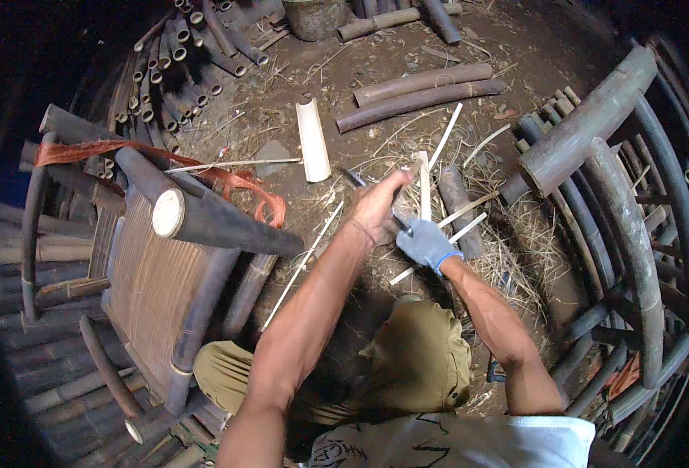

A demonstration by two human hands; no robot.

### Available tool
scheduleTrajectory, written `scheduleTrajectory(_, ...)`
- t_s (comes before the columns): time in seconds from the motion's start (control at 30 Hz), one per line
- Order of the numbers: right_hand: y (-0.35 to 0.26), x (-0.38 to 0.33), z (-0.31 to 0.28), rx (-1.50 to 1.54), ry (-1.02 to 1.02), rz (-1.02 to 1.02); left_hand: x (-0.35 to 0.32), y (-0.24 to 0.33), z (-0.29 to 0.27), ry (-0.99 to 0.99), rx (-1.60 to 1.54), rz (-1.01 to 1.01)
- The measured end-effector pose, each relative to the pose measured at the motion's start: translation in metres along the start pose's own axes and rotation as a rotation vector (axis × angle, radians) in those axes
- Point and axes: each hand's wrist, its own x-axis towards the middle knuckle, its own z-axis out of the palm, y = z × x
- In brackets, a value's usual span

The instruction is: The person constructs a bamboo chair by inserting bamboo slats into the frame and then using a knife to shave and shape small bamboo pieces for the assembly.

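Observation:
My bare left hand [377,204] is in the middle, its fingers closed around what looks like a thin bamboo strip; the grip itself is partly hidden. Just right of it, my right hand [428,243] wears a grey-blue knit glove and is wrapped round the dark handle of a knife [401,224]. Most of the blade is hidden by my left hand; a dark tip seems to show on its far side. A pale flat bamboo strip [425,187] lies beyond the gloved fingers, and another pale strip [446,136] slants away behind it.
A short bamboo log [460,207] lies right of my hands among shavings [527,265]. Farther off are a split bamboo half [313,144] and two dark poles [422,93]. A bamboo chair [157,288] with orange cord [239,181] stands left; a bamboo frame [625,234] rises right.

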Motion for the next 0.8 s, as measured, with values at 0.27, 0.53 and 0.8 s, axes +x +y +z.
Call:
scheduleTrajectory(0.27, 0.021, 0.013, 0.092, -0.114, -0.07, 0.124, -0.026, -0.021, -0.073, 0.034, 0.218, -0.007)
scheduleTrajectory(0.53, -0.001, 0.007, 0.096, 0.007, 0.059, 0.193, -0.069, -0.036, -0.088, -0.018, 0.433, 0.644)
scheduleTrajectory(0.8, 0.007, 0.002, 0.09, 0.076, -0.058, 0.134, -0.048, -0.049, -0.121, 0.029, 0.204, 0.671)
